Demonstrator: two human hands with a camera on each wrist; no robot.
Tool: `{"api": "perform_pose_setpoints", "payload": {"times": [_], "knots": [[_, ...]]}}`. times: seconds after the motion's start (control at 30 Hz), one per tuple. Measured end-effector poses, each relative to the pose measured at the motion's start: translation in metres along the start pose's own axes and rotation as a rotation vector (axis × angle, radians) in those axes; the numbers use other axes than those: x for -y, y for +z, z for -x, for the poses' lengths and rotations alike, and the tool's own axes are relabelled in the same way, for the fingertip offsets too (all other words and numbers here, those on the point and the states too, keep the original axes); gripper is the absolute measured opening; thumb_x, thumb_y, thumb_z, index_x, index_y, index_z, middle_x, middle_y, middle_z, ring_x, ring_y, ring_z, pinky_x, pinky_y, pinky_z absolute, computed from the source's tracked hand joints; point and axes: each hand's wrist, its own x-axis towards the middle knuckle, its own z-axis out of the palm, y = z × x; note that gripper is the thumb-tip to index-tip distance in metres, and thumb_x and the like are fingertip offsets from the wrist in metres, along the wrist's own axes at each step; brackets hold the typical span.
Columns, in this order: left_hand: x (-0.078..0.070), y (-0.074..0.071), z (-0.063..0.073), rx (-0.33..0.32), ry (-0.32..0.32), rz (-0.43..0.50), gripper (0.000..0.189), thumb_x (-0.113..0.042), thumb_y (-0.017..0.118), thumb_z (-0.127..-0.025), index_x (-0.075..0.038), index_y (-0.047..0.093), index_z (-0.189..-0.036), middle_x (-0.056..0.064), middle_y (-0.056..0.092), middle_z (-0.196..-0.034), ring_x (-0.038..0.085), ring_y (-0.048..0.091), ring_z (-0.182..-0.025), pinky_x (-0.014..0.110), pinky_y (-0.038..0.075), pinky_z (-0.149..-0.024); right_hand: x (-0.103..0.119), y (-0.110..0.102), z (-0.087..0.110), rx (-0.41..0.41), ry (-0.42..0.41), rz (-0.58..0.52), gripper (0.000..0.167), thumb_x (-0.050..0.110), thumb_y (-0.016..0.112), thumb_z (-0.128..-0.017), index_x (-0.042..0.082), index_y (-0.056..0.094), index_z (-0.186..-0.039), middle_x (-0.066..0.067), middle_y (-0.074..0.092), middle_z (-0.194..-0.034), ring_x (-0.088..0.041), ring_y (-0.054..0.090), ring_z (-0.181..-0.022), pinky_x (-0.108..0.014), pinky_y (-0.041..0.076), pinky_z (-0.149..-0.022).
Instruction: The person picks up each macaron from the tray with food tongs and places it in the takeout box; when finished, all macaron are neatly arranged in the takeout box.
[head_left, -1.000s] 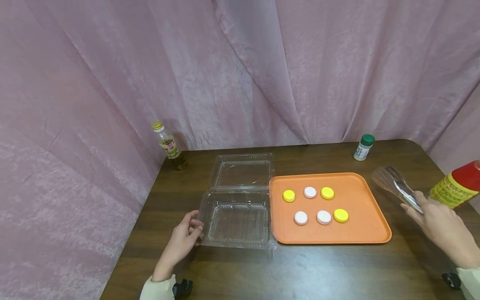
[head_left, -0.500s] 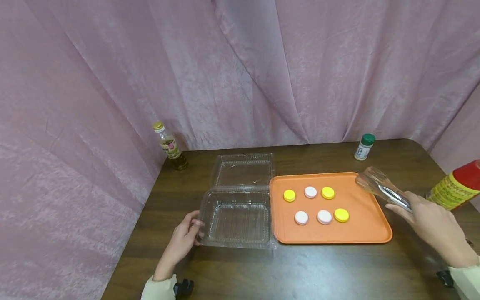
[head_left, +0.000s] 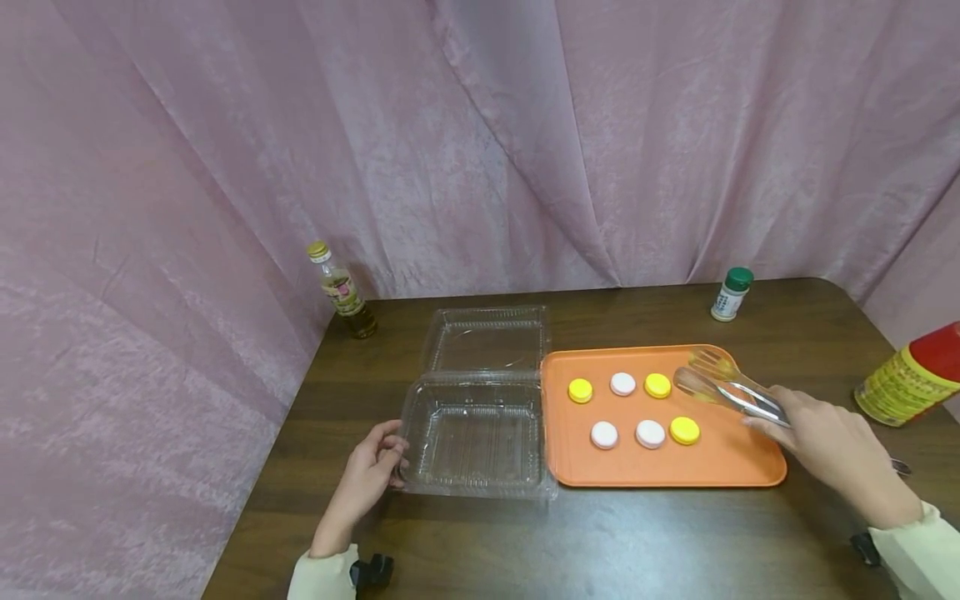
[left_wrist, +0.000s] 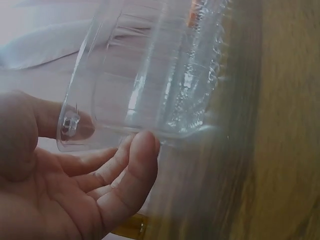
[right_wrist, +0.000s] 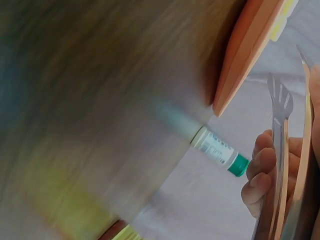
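Gripping tongs (head_left: 750, 403) in right hand (head_left: 840, 442), just swung over the tray (head_left: 675, 472) near a yellow disc (head_left: 657, 386), so probably in range; still pinching the box (head_left: 480, 442) beside the tray with left hand (head_left: 366, 472).

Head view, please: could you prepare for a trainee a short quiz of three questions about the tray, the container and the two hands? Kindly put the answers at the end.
1. How many yellow round pieces lie on the orange tray?

2. True or false: the clear container stands open, and the left hand holds it by its edge.

3. Which thing does the right hand hold?
a) the green-capped jar
b) the tongs
c) the yellow-capped bottle

Key: 1. Three. 2. True. 3. b.
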Motion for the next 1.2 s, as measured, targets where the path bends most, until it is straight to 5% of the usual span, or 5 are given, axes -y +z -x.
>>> {"api": "perform_pose_setpoints", "payload": {"times": [0.33, 0.53, 0.83, 1.2], "knots": [[-0.001, 0.000, -0.002, -0.019, -0.058, 0.090, 0.045, 0.010, 0.047, -0.094, 0.011, 0.046, -0.139, 0.016, 0.055, -0.091, 0.013, 0.047, -0.057, 0.024, 0.045, -0.046, 0.010, 0.006, -0.011, -0.009, -0.069, -0.003, 0.053, 0.042, 0.080, -0.084, 0.001, 0.064, -0.113, -0.007, 0.064, -0.084, -0.019, 0.052, -0.061, -0.036, 0.043, -0.046], [-0.001, 0.002, -0.002, -0.026, -0.080, 0.139, 0.046, 0.012, 0.044, -0.094, 0.011, 0.047, -0.140, 0.012, 0.051, -0.087, 0.012, 0.044, -0.058, 0.021, 0.039, -0.045, 0.012, 0.013, -0.014, -0.034, -0.112, 0.019, 0.052, 0.039, 0.083, -0.081, 0.000, 0.066, -0.111, -0.012, 0.068, -0.086, -0.023, 0.058, -0.061, -0.045, 0.047, -0.046], [-0.002, 0.004, 0.000, -0.040, -0.089, 0.141, 0.045, 0.010, 0.042, -0.095, 0.011, 0.048, -0.140, 0.008, 0.048, -0.087, 0.012, 0.044, -0.060, 0.020, 0.039, -0.045, 0.013, 0.011, -0.018, -0.029, -0.128, 0.029, 0.049, 0.039, 0.081, -0.082, 0.001, 0.068, -0.108, -0.009, 0.067, -0.080, -0.020, 0.056, -0.057, -0.042, 0.045, -0.043], [-0.001, 0.000, 0.001, -0.001, -0.087, 0.168, 0.049, 0.013, 0.041, -0.092, 0.010, 0.047, -0.141, 0.010, 0.047, -0.091, 0.014, 0.045, -0.062, 0.021, 0.041, -0.048, 0.020, 0.008, -0.022, -0.195, -0.231, 0.057, 0.046, 0.035, 0.086, -0.074, 0.005, 0.068, -0.103, 0.003, 0.053, -0.065, -0.014, 0.045, -0.047, -0.037, 0.036, -0.036]]}}
